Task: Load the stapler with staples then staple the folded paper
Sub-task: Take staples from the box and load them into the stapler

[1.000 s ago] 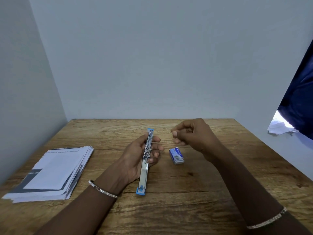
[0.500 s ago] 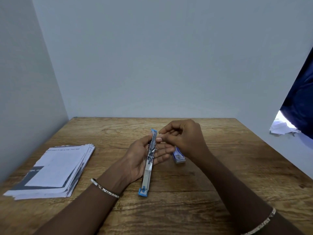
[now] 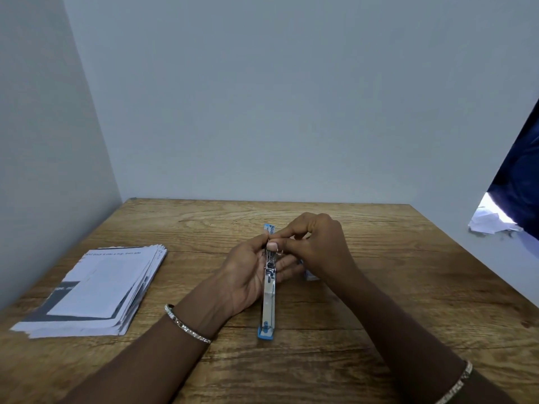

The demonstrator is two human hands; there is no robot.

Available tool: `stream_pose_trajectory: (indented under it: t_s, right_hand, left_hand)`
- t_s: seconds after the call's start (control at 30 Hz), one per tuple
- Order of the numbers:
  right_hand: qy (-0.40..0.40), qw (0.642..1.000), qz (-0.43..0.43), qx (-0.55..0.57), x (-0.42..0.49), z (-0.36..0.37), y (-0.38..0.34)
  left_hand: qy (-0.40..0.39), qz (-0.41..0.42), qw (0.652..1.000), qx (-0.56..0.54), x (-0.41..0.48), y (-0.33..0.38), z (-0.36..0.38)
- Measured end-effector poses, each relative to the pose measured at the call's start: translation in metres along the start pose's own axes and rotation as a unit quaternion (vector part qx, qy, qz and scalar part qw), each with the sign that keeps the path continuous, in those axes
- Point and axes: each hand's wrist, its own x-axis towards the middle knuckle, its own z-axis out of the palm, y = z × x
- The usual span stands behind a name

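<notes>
Left hand (image 3: pixel 248 275) cradles the opened stapler (image 3: pixel 269 284); right hand (image 3: pixel 318 249) pinches its fingertips at the stapler's magazine, staples too small to make out

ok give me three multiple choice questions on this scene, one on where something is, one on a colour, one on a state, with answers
1. Where does the paper stack lie on the table?
A. on the person's left
B. on the person's right
C. on top of the stapler

2. What colour are the end caps of the stapler?
A. red
B. blue
C. green

3. In what state is the stapler?
A. shut and lying flat on the table
B. swung open lengthwise, cradled in the left hand
C. clamped on a sheet of paper

Answers:
1. A, the stack lies near the left wall, apart from both hands.
2. B, both the near and the far tip are blue.
3. B, it stretches out in one long line with its metal channel exposed, and the right hand pinches at the channel's far part.
</notes>
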Motion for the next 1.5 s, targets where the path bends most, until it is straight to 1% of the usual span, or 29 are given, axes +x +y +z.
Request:
stream_pose_trajectory:
  t_s: [0.17, 0.27, 0.5, 0.73, 0.93, 1.1, 1.2, 1.27, 1.33, 1.37, 1.43, 1.5]
  right_hand:
    - [-0.007, 0.999, 0.036, 0.028, 0.0, 0.001, 0.0]
    - [-0.007, 0.999, 0.044, 0.028, 0.0, 0.003, 0.001]
    - [0.027, 0.998, 0.04, 0.031, -0.003, 0.01, 0.001]
    - [0.053, 0.997, 0.048, 0.033, -0.006, 0.016, 0.001]
    - [0.03, 0.993, 0.107, 0.036, -0.006, 0.013, 0.0]
    - [0.017, 0.991, 0.131, 0.034, -0.006, 0.013, 0.002]
    - [0.005, 0.988, 0.141, 0.068, -0.007, 0.011, 0.003]
    - [-0.005, 0.98, 0.15, 0.132, -0.007, 0.009, 0.002]
    - [0.018, 0.97, 0.166, 0.174, -0.005, 0.006, 0.002]
    - [0.039, 0.971, 0.163, 0.172, -0.002, 0.003, 0.003]
    - [0.067, 0.981, 0.121, 0.139, 0.002, -0.003, 0.004]
    - [0.057, 0.991, 0.06, 0.106, 0.004, -0.009, 0.001]
  left_hand:
    - [-0.011, -0.005, 1.0, 0.002, -0.003, 0.0, 0.001]
    - [-0.014, -0.012, 1.0, -0.002, -0.005, 0.0, 0.002]
    - [-0.007, -0.021, 1.0, -0.013, -0.005, 0.0, 0.002]
    - [0.005, -0.013, 1.0, 0.008, -0.003, 0.0, 0.001]
    - [-0.005, -0.026, 1.0, 0.013, -0.002, -0.002, 0.001]
    - [-0.016, -0.03, 0.999, 0.036, -0.002, -0.001, 0.003]
    - [-0.015, -0.029, 0.999, 0.034, -0.002, 0.0, 0.003]
    - [-0.015, -0.028, 0.999, 0.03, -0.002, 0.0, 0.002]
    - [-0.009, -0.031, 0.999, 0.013, -0.001, 0.0, 0.002]
    - [-0.005, -0.032, 0.999, 0.004, -0.001, 0.001, 0.001]
    - [-0.004, -0.035, 0.999, -0.008, -0.001, 0.001, 0.001]
    - [-0.007, -0.038, 0.999, -0.012, -0.001, 0.002, 0.0]
